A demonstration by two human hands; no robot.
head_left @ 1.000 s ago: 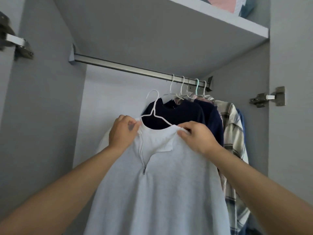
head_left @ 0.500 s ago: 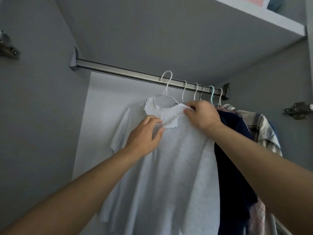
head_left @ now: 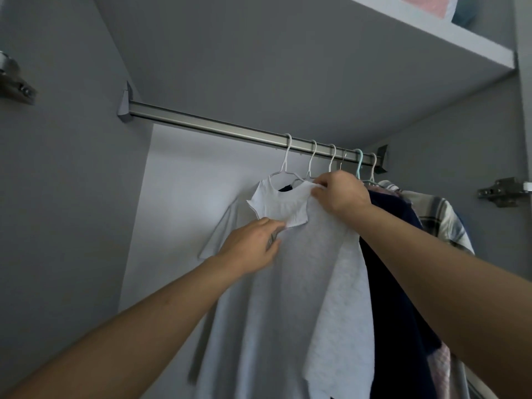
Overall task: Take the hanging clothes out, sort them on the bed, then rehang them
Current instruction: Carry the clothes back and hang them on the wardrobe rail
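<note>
A light grey short-sleeved shirt (head_left: 290,283) hangs from a white hanger (head_left: 286,159) hooked on the metal wardrobe rail (head_left: 201,125). My right hand (head_left: 341,194) pinches the shirt's collar at the right shoulder. My left hand (head_left: 253,244) grips the front of the shirt just below the open collar flap. To the right hang a dark navy garment (head_left: 394,277) and a plaid shirt (head_left: 440,223) on several more hangers, one of them teal (head_left: 358,165).
The wardrobe's grey left wall (head_left: 63,197) and back panel (head_left: 178,182) enclose the rail. A shelf (head_left: 431,33) runs overhead with folded items on top. Door hinges sit at the far left (head_left: 14,82) and far right (head_left: 502,191).
The white hanger with the grey shirt went from held below the rail to hooked on it. My left hand moved from the collar's left side down to the shirt front.
</note>
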